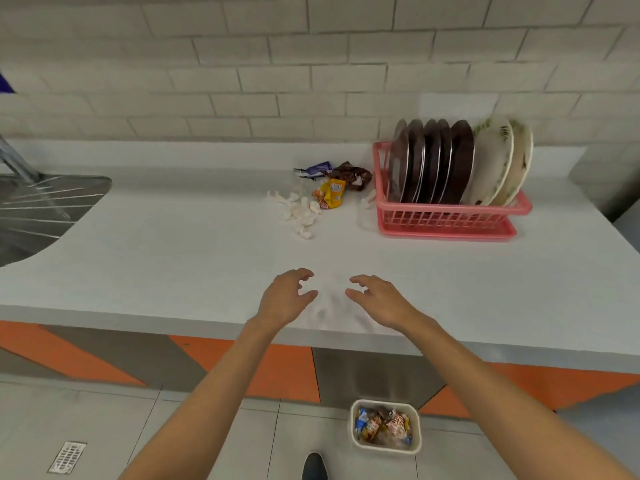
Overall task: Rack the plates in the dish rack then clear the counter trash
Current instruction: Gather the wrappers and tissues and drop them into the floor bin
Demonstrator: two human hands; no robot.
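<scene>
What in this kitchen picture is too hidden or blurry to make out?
Head view:
Plates: they overlap in the rack, so their count is unsure.
Wrappers: too small, print unreadable.
Sink: cut off by the left edge.
Bin: lower contents hidden under the top trash.

Trash [320, 195] left of dish rack [446, 216]

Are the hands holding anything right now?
No, nothing. The left hand and the right hand are both empty, with fingers loosely curled over the white counter.
</scene>
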